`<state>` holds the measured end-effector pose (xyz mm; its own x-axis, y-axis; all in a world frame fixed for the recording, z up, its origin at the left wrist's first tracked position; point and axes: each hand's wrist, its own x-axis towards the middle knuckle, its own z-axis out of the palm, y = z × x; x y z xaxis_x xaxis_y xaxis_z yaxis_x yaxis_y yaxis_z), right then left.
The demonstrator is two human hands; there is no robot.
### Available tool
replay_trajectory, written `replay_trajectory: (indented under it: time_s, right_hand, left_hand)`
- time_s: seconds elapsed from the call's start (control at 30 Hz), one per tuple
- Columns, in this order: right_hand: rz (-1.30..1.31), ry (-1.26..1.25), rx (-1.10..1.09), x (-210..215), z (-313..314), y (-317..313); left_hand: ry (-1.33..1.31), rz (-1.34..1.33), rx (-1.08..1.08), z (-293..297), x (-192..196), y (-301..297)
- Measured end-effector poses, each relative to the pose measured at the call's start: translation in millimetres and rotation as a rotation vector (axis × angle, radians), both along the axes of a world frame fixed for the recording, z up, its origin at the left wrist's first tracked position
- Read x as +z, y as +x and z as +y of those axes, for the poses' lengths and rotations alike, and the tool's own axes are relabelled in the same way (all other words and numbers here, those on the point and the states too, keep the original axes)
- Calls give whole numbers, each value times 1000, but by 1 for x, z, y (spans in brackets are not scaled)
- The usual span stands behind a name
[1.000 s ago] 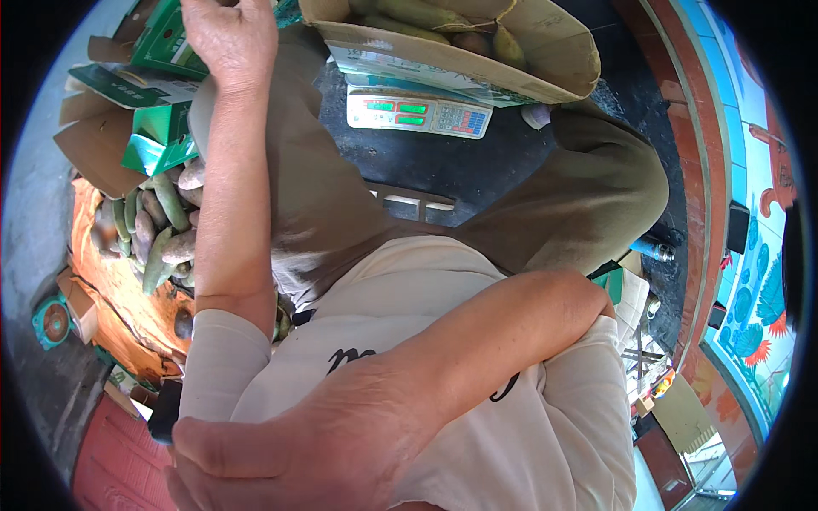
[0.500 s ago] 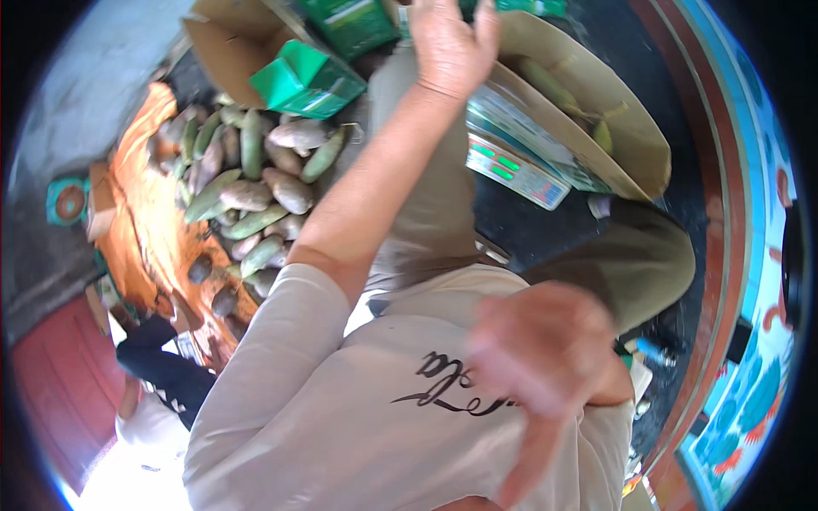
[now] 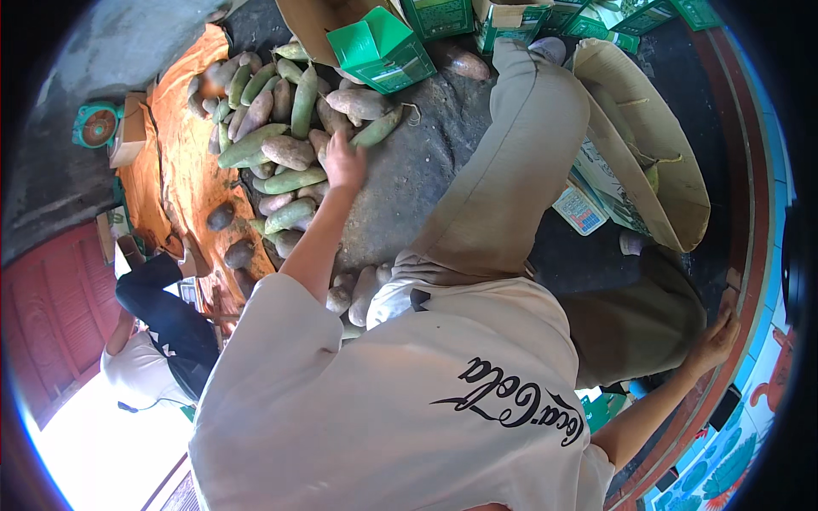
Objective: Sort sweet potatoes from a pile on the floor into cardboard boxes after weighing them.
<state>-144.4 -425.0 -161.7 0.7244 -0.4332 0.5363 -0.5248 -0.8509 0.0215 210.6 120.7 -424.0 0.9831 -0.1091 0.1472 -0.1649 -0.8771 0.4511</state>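
My left hand (image 3: pixel 343 163) reaches down to a pile of long green and purplish fruits (image 3: pixel 285 153), whose exact kind I cannot make out. Its fingers are apart, at the pile's right edge, touching or just above a purplish one. Beside these fingers lies a green fruit (image 3: pixel 377 129) with a thin curled stem. Out to the right, my right hand (image 3: pixel 714 342) is by the brown ledge (image 3: pixel 754 255), fingers bent together. A small tan piece shows at its fingertips, too unclear to name.
An open cardboard box (image 3: pixel 682 200) holding green fruits stands right of my knee, by a scale (image 3: pixel 581 209). Green cartons (image 3: pixel 388 51) line the far side. An orange cloth (image 3: pixel 162 153) lies under the pile's left side. Another person (image 3: pixel 153 358) sits at the lower left.
My left hand has come from the far boxes back and left to the pile. My right hand has swung from in front of my chest out to the right ledge. The view has shifted.
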Motion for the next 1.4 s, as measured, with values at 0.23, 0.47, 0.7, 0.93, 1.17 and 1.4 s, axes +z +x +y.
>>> replay_trajectory:
  time_s: [0.23,0.47,0.7,0.93,1.17,1.4]
  right_hand:
    - [90,202,-295,-37,-70,-74]
    - [161,611,-350,-45,-105,-108]
    - [222,621,-426,-39,-106,-108]
    - [139,613,-425,-32,-76,-64]
    - [222,580,-384,-37,-89,-71]
    - [250,477,-414,-33,-82,-71]
  left_hand:
    - [378,687,144,61,-59,-57]
    - [606,1081,-282,64,-56,-166]
    - [596,1099,-357,77,-59,-270]
    - [749,745,-749,57,-69,-258]
    - [728,942,-523,42,-79,-235]
    - [766,1024,-550,32,-91,-225]
